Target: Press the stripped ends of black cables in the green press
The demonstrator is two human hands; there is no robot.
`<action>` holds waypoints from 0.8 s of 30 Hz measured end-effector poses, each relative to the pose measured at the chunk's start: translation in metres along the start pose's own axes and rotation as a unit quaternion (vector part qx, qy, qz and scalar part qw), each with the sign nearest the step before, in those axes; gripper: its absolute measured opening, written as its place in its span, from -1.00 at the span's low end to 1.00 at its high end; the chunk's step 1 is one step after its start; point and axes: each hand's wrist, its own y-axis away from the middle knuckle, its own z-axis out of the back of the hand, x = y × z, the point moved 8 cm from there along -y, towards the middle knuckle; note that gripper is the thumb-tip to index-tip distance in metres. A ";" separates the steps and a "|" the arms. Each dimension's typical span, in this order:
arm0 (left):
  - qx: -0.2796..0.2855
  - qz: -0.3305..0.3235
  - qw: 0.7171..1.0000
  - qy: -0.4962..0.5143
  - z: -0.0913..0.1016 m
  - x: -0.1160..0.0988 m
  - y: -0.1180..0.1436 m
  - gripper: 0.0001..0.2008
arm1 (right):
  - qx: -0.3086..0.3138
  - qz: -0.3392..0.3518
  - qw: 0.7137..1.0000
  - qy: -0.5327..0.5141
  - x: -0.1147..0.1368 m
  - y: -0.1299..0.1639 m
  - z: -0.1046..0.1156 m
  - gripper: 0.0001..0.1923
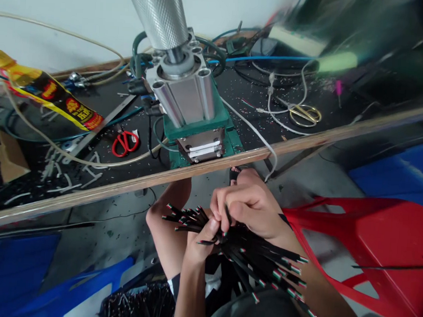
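Note:
Over my lap I have a bundle of black cables (258, 262), their cut ends showing red, white and green wire tips that fan out to both sides. My left hand (201, 239) is wrapped round the middle of the bundle, thumb on top. Just above it, my right hand (246, 206) pinches a short black piece of cable (227, 214) close to the left thumb. Whether that piece belongs to the bundle is hidden by the fingers. More black cables (140, 302) lie in a pile at the lower left, beside my leg.
A bench (141, 185) ahead carries a pneumatic press (188, 95), red-handled scissors (125, 142), gold-handled scissors (305, 115), a yellow-capped bottle (47, 91), a steel ruler (102, 128) and scattered scraps. A red plastic chair (389, 241) stands at right, a blue chair (89, 285) at lower left.

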 end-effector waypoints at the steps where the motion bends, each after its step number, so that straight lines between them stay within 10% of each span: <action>1: -0.002 -0.022 1.000 0.002 -0.001 -0.008 0.000 -0.58 | -0.006 0.002 1.000 -0.027 -0.003 -0.001 0.003 -0.46; 5: 0.069 -0.025 0.997 0.004 -0.010 -0.014 -0.001 -0.64 | -0.027 -0.056 0.993 0.097 -0.008 -0.008 0.014 -0.58; 8: 0.068 0.025 0.997 0.015 -0.005 0.001 -0.003 -0.61 | 0.066 -0.115 0.957 0.257 -0.001 -0.016 0.004 -0.84; 13: 0.069 0.050 0.996 0.001 0.006 0.014 -0.001 -0.60 | 0.115 -0.079 0.936 0.322 0.014 -0.025 -0.001 -0.83; 20: 0.132 0.033 0.990 0.032 -0.004 0.003 -0.001 -0.52 | 0.104 -0.125 0.973 0.163 -0.016 -0.016 0.004 -0.72; 24: 0.178 0.033 0.983 -0.001 -0.014 -0.004 -0.003 -0.53 | -0.020 -0.204 0.979 0.008 -0.039 -0.006 0.000 -0.63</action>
